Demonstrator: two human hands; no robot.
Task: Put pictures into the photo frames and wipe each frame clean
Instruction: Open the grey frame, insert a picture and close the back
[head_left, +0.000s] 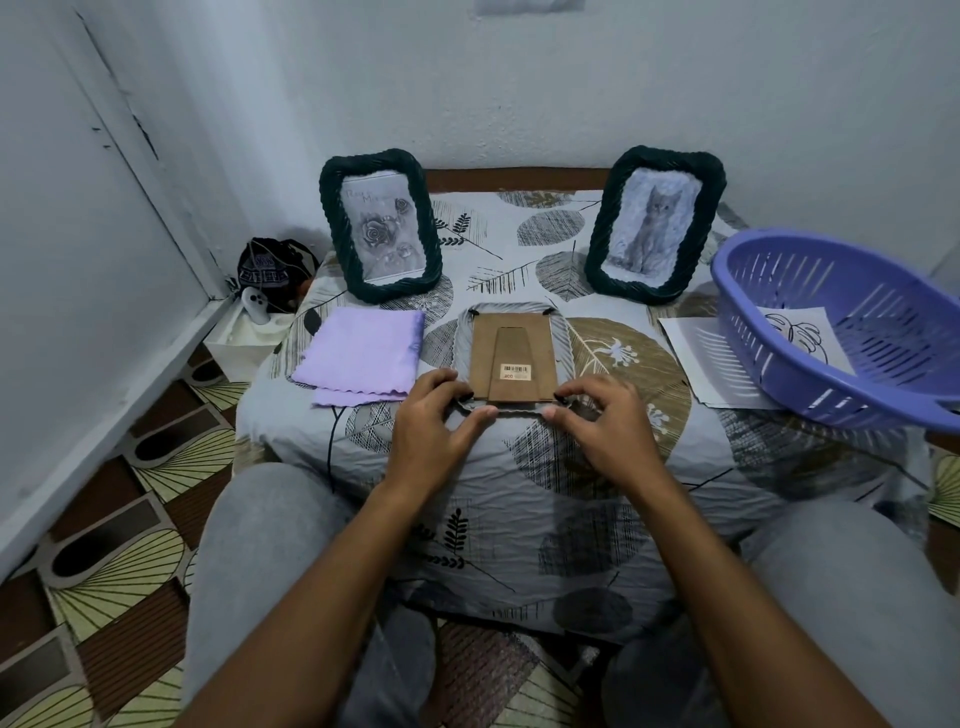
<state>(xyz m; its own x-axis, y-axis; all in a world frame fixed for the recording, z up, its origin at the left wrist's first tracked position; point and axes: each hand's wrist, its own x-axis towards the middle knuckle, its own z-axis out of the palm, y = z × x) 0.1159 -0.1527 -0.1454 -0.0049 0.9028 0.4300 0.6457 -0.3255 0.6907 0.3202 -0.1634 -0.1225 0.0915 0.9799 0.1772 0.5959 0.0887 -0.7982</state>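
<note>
Working the third frame: grey rope-edged photo frame (511, 358) lies face-down mid-table, brown cardboard backing up. Left hand (434, 415) and right hand (605, 415) pinch its near edge by the black clips. Likely securing the backing; next, flip, then wipe with lilac cloth (361, 353).

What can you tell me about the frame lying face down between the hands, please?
The face-down frame lies flat on the patterned cloth, its grey twisted rim around a brown cardboard back with a folded stand and a barcode sticker. Small black clips show at the corners. The left hand and right hand grip its near edge.
</note>
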